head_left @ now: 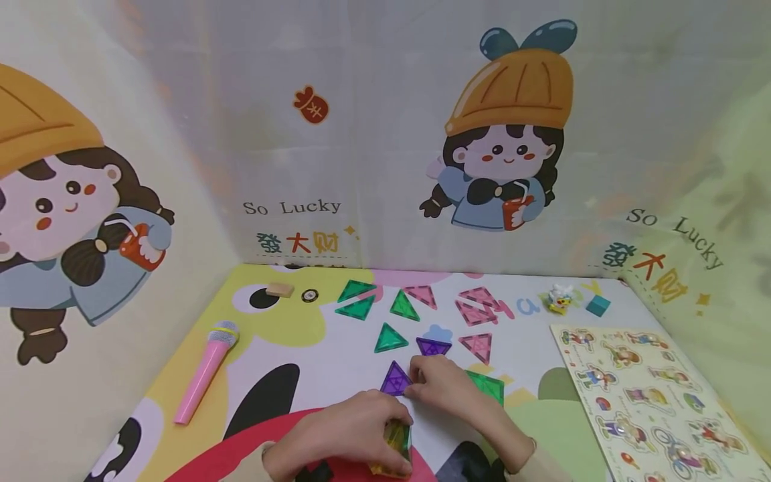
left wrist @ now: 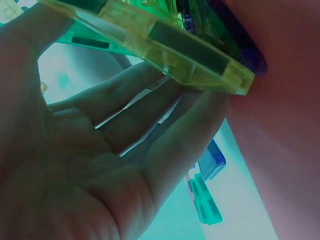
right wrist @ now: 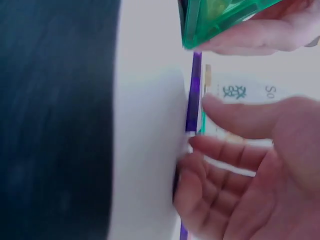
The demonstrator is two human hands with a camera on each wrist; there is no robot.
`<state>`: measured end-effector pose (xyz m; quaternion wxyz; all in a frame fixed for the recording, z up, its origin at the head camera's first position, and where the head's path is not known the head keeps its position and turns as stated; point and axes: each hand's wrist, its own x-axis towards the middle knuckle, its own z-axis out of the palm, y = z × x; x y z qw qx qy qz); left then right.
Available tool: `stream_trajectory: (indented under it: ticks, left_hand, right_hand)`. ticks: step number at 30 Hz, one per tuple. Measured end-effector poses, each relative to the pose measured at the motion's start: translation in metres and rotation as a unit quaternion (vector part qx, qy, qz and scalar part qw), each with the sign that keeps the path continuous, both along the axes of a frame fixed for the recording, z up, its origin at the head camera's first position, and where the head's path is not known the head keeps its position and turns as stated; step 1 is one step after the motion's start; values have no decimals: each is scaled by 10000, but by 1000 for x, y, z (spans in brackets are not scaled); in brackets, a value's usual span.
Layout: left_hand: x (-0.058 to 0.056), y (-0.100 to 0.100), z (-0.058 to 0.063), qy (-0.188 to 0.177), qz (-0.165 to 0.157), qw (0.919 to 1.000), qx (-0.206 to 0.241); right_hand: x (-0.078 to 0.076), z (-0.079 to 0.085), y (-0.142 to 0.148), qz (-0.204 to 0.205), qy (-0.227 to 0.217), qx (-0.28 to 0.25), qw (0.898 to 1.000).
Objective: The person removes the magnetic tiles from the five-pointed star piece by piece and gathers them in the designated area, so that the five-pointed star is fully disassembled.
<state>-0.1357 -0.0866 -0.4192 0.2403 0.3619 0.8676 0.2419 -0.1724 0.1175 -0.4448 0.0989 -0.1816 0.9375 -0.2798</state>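
My left hand (head_left: 355,428) grips a bundle of translucent magnetic tiles (head_left: 397,442) between thumb and fingers, near the table's front edge. A yellow tile (left wrist: 190,50) faces the left wrist camera, with green and purple ones behind it. A little farther forward, my right hand (head_left: 446,385) has its thumb and forefinger at the right corner of a purple triangular magnetic tile (head_left: 394,379). That tile lies flat, seen edge-on as a purple strip (right wrist: 193,95) in the right wrist view. Another purple triangular tile (head_left: 434,346) lies just beyond the right hand's knuckles.
Green triangles (head_left: 390,338) and pink triangles (head_left: 477,347) are spread farther back. A green tile (head_left: 486,386) lies beside the right forearm. At left is a pink toy microphone (head_left: 205,371); at right, a picture board (head_left: 656,408), a small figurine (head_left: 560,299) and a teal block (head_left: 598,306).
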Motion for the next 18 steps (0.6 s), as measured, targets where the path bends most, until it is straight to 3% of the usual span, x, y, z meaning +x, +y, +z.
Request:
stream_trajectory:
  ticks: [3, 6, 8, 12, 14, 16, 18]
  left_hand:
    - [1, 2, -1, -21, 162, 9999, 24]
    - [2, 8, -4, -2, 372, 9993, 36]
    - [3, 13, -5, 40, 502, 9987, 40]
    - [7, 21, -7, 285, 681, 9973, 45]
    - [9, 24, -9, 604, 706, 9957, -12]
    - [11, 26, -11, 884, 736, 9933, -114]
    - [13, 28, -13, 1135, 736, 9905, -229]
  right_hand:
    - [4, 4, 6, 352, -49, -272, 9990]
    - [16, 11, 21, 797, -549, -874, 9915]
    - [27, 16, 32, 1031, -1118, -1492, 9770]
    - [51, 21, 46, 1253, -2218, -2613, 9310]
    - [61, 22, 44, 1245, -2416, -2824, 9200]
    - [68, 21, 39, 1130, -2315, -2695, 9279]
    - [73, 21, 33, 933, -2021, -2324, 9468]
